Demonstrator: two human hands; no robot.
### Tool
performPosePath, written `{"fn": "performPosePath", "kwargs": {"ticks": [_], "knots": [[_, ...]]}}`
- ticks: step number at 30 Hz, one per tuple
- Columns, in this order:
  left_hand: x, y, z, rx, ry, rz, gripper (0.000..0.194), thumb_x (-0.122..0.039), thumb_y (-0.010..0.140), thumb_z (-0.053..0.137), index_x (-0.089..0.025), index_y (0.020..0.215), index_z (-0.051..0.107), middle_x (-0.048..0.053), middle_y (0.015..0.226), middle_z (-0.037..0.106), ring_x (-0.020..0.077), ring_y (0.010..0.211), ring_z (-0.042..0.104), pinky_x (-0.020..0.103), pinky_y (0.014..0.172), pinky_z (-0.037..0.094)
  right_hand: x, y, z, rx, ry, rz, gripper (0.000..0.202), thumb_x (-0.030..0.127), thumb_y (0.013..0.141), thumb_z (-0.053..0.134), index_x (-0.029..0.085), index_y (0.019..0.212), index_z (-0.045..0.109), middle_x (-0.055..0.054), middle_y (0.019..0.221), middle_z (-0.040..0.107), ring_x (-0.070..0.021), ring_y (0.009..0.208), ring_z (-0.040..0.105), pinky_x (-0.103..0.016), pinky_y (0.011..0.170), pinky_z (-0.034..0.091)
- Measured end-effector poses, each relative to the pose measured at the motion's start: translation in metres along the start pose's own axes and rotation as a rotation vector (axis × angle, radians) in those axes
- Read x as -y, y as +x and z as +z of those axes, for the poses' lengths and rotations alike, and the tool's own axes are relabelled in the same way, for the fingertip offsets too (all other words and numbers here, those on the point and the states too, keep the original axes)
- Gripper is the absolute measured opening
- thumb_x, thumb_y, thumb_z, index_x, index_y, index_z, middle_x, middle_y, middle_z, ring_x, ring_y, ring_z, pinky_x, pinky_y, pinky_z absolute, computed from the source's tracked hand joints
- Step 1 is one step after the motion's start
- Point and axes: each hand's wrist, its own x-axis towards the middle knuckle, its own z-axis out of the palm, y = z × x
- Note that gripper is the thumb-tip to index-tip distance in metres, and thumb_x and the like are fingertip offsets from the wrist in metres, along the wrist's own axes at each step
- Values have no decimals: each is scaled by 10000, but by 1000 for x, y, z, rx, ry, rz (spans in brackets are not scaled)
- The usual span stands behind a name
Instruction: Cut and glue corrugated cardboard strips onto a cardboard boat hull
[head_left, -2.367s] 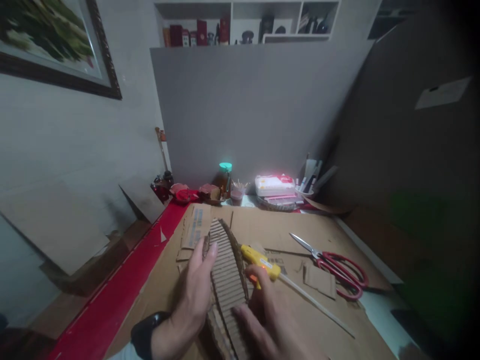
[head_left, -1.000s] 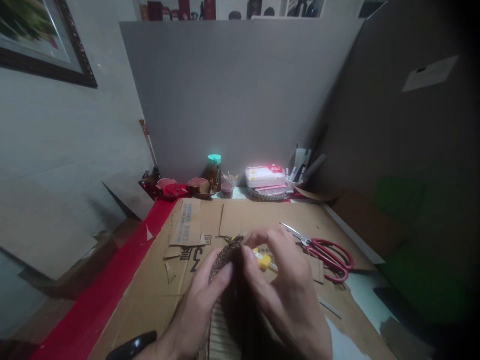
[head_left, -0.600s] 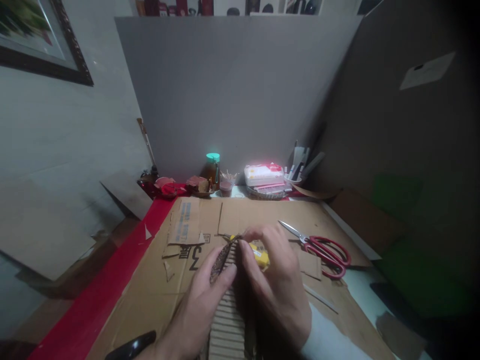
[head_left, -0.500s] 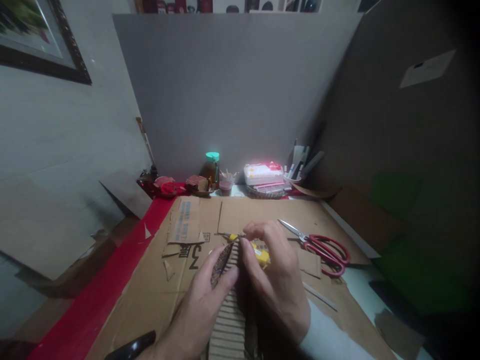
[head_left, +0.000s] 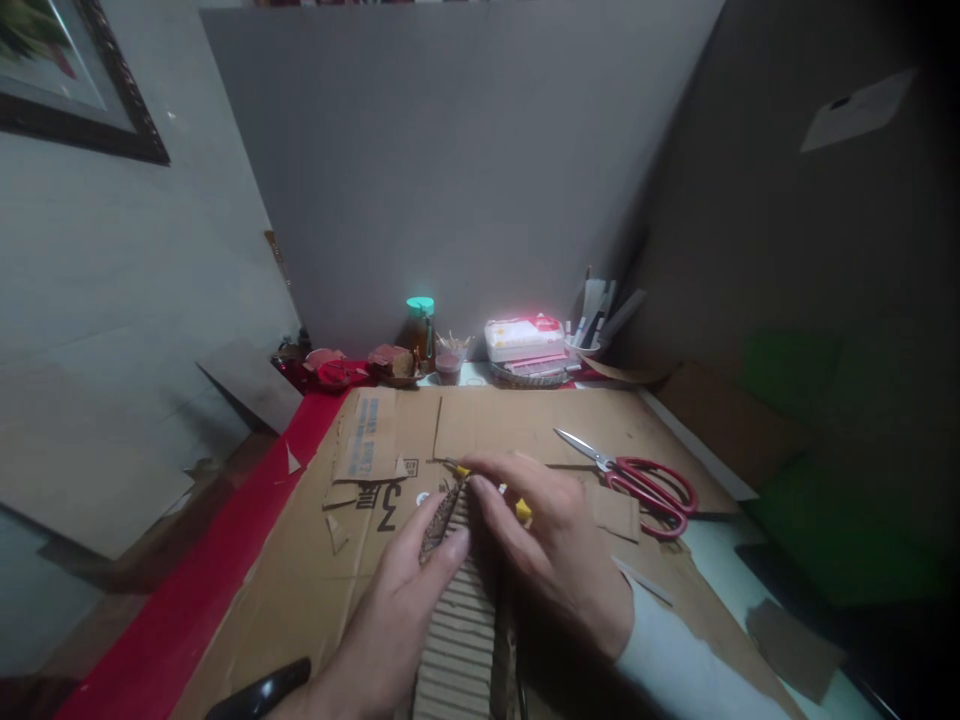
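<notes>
I see the left hand [head_left: 405, 580] gripping a ridged cardboard piece [head_left: 459, 640] between its fingers, low in the centre of the frame, the right hand [head_left: 559, 550] with fingers pinching the far tip; red-handled scissors [head_left: 628, 481] lie right of centre

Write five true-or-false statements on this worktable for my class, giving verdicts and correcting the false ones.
1. The left hand holds ridged cardboard. True.
2. Scissors lie to the right of both hands. True.
3. The right hand grips the scissors. False: it is at the ridged cardboard's far end.
4. The bottle has a red lid. False: the lid is teal.
5. The right hand partly hides a yellow tool. True.
</notes>
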Motion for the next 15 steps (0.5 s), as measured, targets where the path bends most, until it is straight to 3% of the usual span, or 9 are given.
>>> {"fn": "performPosePath", "kwargs": {"ticks": [5, 7, 9, 12, 15], "knots": [[-9, -1, 3, 7, -280, -94, 415, -445, 914, 571, -205, 1239, 666, 63, 1358, 637, 286, 1326, 493, 384, 1142, 318, -2, 0, -1, 7, 29, 44, 175, 162, 947, 553, 154, 1017, 713, -31, 874, 729, -140, 774, 639, -254, 721, 480], [-15, 1, 5, 111, -457, -207, 450, -474, 963, 436, -172, 1151, 713, 85, 1203, 725, 279, 1204, 602, 384, 1078, 401, -1, 1, -1, 5, 35, 63, 180, 176, 951, 551, 156, 1013, 718, -28, 853, 723, -143, 760, 635, -261, 708, 477], [-18, 4, 5, 240, -580, -379, 604, -529, 983, 290, -132, 1083, 734, 121, 987, 780, 273, 981, 710, 386, 928, 514, 0, 0, 0, -2, 39, 80, 180, 185, 951, 552, 160, 1005, 722, -26, 844, 719, -145, 760, 635, -264, 704, 476], [-17, 8, 2, 368, -589, -548, 836, -654, 948, 168, -62, 936, 757, 147, 724, 761, 212, 653, 719, 300, 688, 562, 0, -2, 1, -18, 43, 108, 171, 177, 943, 558, 169, 978, 725, -18, 824, 714, -146, 751, 640, -265, 699, 474], [-13, 6, -2, 335, -449, -535, 846, -693, 926, 195, -61, 907, 757, 145, 686, 757, 189, 582, 701, 266, 616, 555, 0, -4, 3, -44, 49, 132, 165, 170, 942, 560, 183, 970, 722, -10, 833, 720, -144, 769, 654, -262, 712, 474]]}}
